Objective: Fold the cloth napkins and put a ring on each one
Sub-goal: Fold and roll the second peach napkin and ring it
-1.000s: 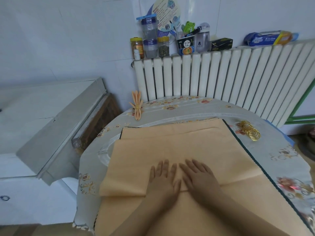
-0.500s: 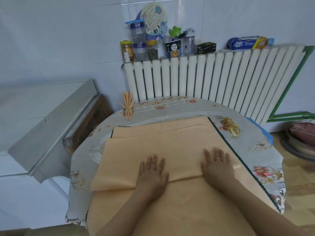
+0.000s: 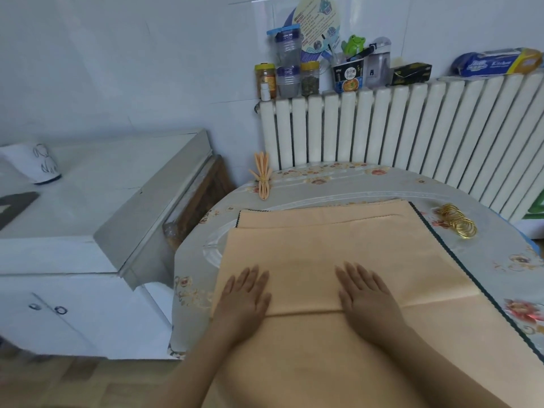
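Observation:
A stack of peach cloth napkins point(image 3: 329, 251) with dark stitched edges lies on the round table. The top napkin is folded over, its fold edge running across near my hands. My left hand point(image 3: 244, 298) lies flat, fingers straight, on the left part of the fold. Pressing flat on the right part of the fold is my right hand point(image 3: 368, 298). A pile of gold rings point(image 3: 457, 220) sits on the table to the far right of the napkins. A folded napkin bundle point(image 3: 262, 178) tied in a ring lies at the table's far left edge.
The table wears a grey floral cover point(image 3: 515, 266). A white radiator point(image 3: 412, 131) stands behind it, with jars, a cup and boxes on top. A white cabinet point(image 3: 88, 219) stands to the left, close to the table edge.
My hands slid apart along the fold edge, the left one moving left and the right one moving right; at first they lay side by side in the middle. The camera view shifted too.

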Demonstrator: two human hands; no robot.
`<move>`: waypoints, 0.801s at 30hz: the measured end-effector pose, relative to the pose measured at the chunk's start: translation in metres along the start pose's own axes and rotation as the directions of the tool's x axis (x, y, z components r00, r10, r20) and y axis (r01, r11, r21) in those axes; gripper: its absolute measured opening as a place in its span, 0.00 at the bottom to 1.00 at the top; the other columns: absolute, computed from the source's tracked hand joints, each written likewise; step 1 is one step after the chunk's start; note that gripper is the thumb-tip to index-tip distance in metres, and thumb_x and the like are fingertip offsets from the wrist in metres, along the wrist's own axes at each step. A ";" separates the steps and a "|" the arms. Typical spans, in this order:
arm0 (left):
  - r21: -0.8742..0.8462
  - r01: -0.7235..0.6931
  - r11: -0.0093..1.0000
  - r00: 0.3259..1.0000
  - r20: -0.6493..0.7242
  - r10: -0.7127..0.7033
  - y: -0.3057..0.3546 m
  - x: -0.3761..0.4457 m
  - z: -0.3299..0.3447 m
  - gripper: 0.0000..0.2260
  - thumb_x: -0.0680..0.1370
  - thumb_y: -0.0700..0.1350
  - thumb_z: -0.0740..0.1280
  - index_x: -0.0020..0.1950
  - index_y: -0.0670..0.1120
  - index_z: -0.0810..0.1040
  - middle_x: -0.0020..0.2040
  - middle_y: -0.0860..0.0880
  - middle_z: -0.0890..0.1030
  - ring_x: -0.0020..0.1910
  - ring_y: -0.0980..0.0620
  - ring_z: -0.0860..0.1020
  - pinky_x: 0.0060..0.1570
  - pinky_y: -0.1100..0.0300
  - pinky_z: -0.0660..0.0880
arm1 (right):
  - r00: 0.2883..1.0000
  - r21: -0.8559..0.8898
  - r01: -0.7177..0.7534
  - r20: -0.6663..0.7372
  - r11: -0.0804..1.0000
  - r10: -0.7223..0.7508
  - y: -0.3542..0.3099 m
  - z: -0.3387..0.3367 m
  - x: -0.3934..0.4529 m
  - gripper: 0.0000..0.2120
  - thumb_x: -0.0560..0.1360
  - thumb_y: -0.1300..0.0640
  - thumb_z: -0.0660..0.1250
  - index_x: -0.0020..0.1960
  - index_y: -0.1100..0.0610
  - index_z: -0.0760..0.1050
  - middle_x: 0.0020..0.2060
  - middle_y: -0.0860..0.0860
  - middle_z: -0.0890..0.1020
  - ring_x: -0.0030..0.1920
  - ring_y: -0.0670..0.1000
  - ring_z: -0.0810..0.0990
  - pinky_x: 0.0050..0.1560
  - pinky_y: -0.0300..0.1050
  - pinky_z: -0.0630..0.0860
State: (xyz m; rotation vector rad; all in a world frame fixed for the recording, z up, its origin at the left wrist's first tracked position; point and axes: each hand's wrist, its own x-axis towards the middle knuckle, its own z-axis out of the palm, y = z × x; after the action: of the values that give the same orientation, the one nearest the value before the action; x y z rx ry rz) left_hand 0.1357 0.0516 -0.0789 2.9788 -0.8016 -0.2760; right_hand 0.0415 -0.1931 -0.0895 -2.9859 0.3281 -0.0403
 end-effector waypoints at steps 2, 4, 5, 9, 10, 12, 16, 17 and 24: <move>-0.002 0.017 1.000 1.000 -0.012 -0.017 -0.011 -0.003 0.001 0.32 0.74 0.64 0.34 0.78 0.55 0.43 0.78 0.53 0.41 0.76 0.56 0.39 0.74 0.55 0.37 | 1.000 -0.013 -0.010 0.018 1.000 0.010 -0.003 -0.002 -0.001 0.44 0.62 0.42 0.21 0.77 0.46 0.41 0.77 0.46 0.45 0.76 0.47 0.42 0.70 0.43 0.35; -0.020 0.032 0.999 0.999 -0.010 -0.032 -0.013 -0.004 0.002 0.27 0.79 0.61 0.40 0.78 0.55 0.45 0.78 0.53 0.42 0.76 0.55 0.40 0.74 0.54 0.38 | 0.998 -0.028 -0.021 0.059 0.999 0.022 -0.013 -0.007 0.000 0.39 0.67 0.42 0.27 0.77 0.50 0.42 0.77 0.49 0.46 0.76 0.50 0.43 0.73 0.47 0.39; -0.048 0.044 0.998 0.999 -0.014 -0.045 -0.010 -0.003 0.002 0.25 0.81 0.59 0.45 0.78 0.55 0.48 0.78 0.53 0.44 0.77 0.55 0.42 0.74 0.54 0.39 | 0.997 -0.048 -0.023 0.079 0.999 0.027 -0.018 -0.010 0.001 0.34 0.72 0.44 0.34 0.77 0.52 0.45 0.77 0.51 0.48 0.76 0.51 0.45 0.73 0.47 0.42; -0.160 0.187 0.969 0.963 -0.164 -0.213 -0.007 0.017 -0.011 0.18 0.80 0.52 0.56 0.70 0.55 0.67 0.75 0.49 0.61 0.74 0.50 0.58 0.71 0.53 0.53 | 0.996 0.054 0.085 -0.012 0.995 -0.085 -0.053 -0.017 0.020 0.24 0.79 0.52 0.52 0.74 0.52 0.57 0.75 0.50 0.59 0.74 0.49 0.55 0.71 0.43 0.52; -0.175 0.232 0.957 0.944 -0.197 -0.265 -0.009 0.023 -0.015 0.17 0.80 0.51 0.57 0.68 0.53 0.70 0.72 0.48 0.65 0.71 0.48 0.62 0.69 0.53 0.57 | 0.993 0.080 0.116 -0.026 0.990 -0.114 -0.060 -0.015 0.025 0.23 0.79 0.52 0.52 0.73 0.51 0.58 0.74 0.50 0.60 0.74 0.49 0.56 0.70 0.43 0.54; -0.232 0.315 0.920 0.910 -0.201 -0.363 -0.015 0.036 -0.022 0.18 0.78 0.50 0.59 0.67 0.49 0.70 0.68 0.45 0.67 0.66 0.44 0.67 0.65 0.51 0.63 | 0.992 0.098 0.124 -0.024 0.987 -0.122 -0.073 -0.008 0.030 0.21 0.79 0.51 0.51 0.72 0.50 0.62 0.73 0.49 0.64 0.71 0.50 0.60 0.69 0.45 0.57; -0.370 0.428 0.825 0.861 -0.112 -0.497 -0.033 0.062 -0.034 0.25 0.77 0.52 0.63 0.72 0.46 0.64 0.69 0.42 0.67 0.68 0.41 0.64 0.66 0.49 0.62 | 0.995 0.088 0.076 -0.073 0.993 -0.070 -0.080 0.000 0.032 0.20 0.71 0.47 0.53 0.54 0.48 0.80 0.53 0.47 0.82 0.51 0.50 0.80 0.49 0.46 0.77; -0.401 0.437 0.805 0.851 -0.107 -0.515 -0.038 0.068 -0.036 0.26 0.77 0.52 0.64 0.72 0.46 0.64 0.69 0.42 0.67 0.69 0.41 0.64 0.66 0.48 0.62 | 0.995 0.085 0.073 -0.081 0.994 -0.066 -0.079 0.001 0.032 0.20 0.69 0.46 0.54 0.51 0.48 0.81 0.50 0.47 0.83 0.47 0.50 0.81 0.45 0.45 0.78; -0.639 0.373 0.673 0.763 -0.202 -0.614 -0.052 0.090 -0.040 0.23 0.75 0.42 0.67 0.69 0.45 0.67 0.61 0.43 0.76 0.61 0.42 0.73 0.61 0.50 0.65 | 0.987 0.066 0.079 -0.143 0.995 -0.069 -0.076 0.008 0.035 0.20 0.69 0.46 0.55 0.52 0.49 0.81 0.50 0.47 0.83 0.47 0.51 0.81 0.45 0.47 0.78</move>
State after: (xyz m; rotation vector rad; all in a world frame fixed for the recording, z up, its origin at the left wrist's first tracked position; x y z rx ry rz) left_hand 0.2449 0.0513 -0.0588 2.4576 0.1734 0.0917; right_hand 0.0927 -0.1259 -0.0859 -2.9291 0.2254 -0.2659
